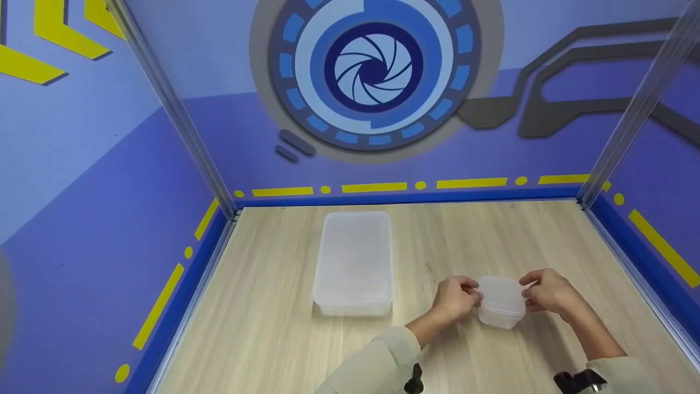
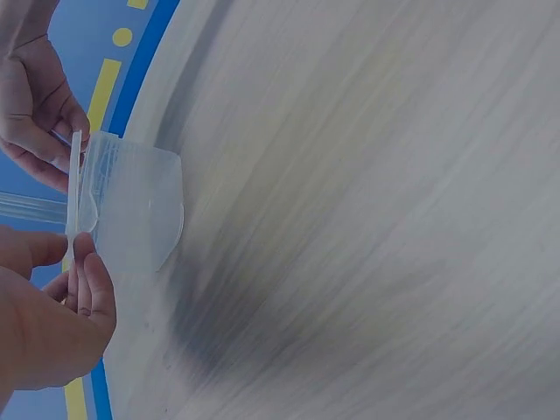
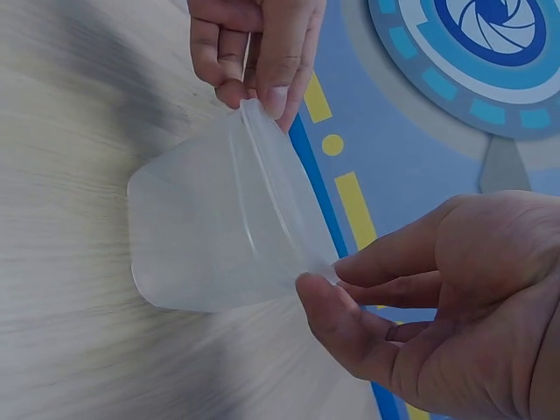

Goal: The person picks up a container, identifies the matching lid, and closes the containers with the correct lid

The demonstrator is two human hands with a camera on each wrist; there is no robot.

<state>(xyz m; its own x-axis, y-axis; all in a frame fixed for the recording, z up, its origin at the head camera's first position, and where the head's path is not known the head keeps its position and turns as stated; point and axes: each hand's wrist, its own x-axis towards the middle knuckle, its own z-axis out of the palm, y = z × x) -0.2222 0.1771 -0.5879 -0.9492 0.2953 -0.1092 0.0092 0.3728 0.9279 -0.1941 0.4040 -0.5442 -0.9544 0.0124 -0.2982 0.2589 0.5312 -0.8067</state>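
Note:
A small translucent plastic food container (image 1: 500,317) stands at the right of the table, with its lid (image 1: 500,290) lying over its rim. My left hand (image 1: 456,297) pinches the left edge of this lid between thumb and fingers. On the opposite side, my right hand (image 1: 549,293) pinches the lid's right edge. The left wrist view shows the lid edge-on as a thin strip along the mouth of the container (image 2: 136,188). In the right wrist view, the right thumb and index finger grip a lid corner, and the container (image 3: 188,232) looks see-through with nothing visible inside.
A larger rectangular plastic box (image 1: 355,309) with a frosted lid (image 1: 355,257) stands left of the hands on the wooden table (image 1: 262,328). Printed blue panels (image 1: 219,137) and metal corner posts (image 1: 180,109) enclose the table at the back and sides.

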